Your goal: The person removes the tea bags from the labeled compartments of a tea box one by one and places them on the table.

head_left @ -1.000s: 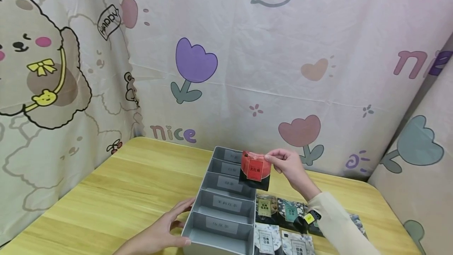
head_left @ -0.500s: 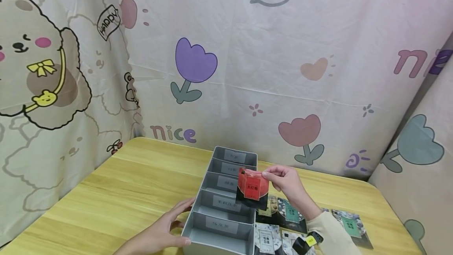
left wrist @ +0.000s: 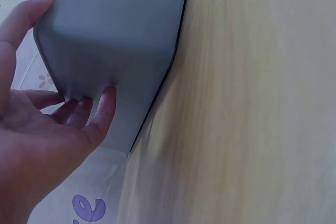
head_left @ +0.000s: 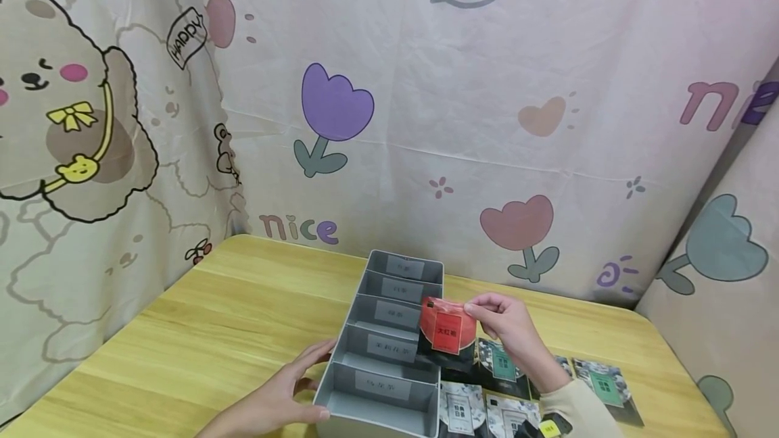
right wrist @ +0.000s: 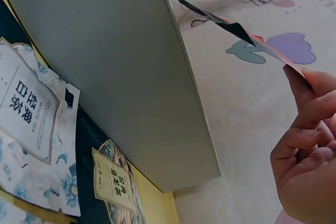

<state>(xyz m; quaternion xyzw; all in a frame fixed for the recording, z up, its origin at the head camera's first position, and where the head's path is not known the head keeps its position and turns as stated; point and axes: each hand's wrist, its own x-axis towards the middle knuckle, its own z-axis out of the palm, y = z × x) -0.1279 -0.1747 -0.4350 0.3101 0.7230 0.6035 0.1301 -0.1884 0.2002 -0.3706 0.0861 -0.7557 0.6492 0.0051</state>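
Note:
My right hand point(head_left: 511, 330) pinches the top corner of a red and black tea sachet point(head_left: 447, 333) between thumb and index finger. In the head view the sachet overlaps the right rim of a grey divided box point(head_left: 377, 411); the right wrist view shows it tilted in the air above the box wall point(right wrist: 121, 66). At the box's near left corner, my left hand point(head_left: 280, 394) holds on, thumb at the rim and bent fingertips pressing the side wall point(left wrist: 115, 24). Labels mark the box's dividers, and no sachets show inside the visible compartments.
Right of the box lie white sachets point(head_left: 462, 411), a teal-labelled sachet point(head_left: 502, 360) and another green-labelled one point(head_left: 605, 384) farther right. A yellow-labelled sachet point(right wrist: 113, 182) lies against the box. The wooden table point(head_left: 243, 303) meets a printed curtain point(head_left: 402, 86) behind.
My right hand has brought the red sachet down and nearer to me, then slightly right along the box's right side. The left hand and the box stay in place.

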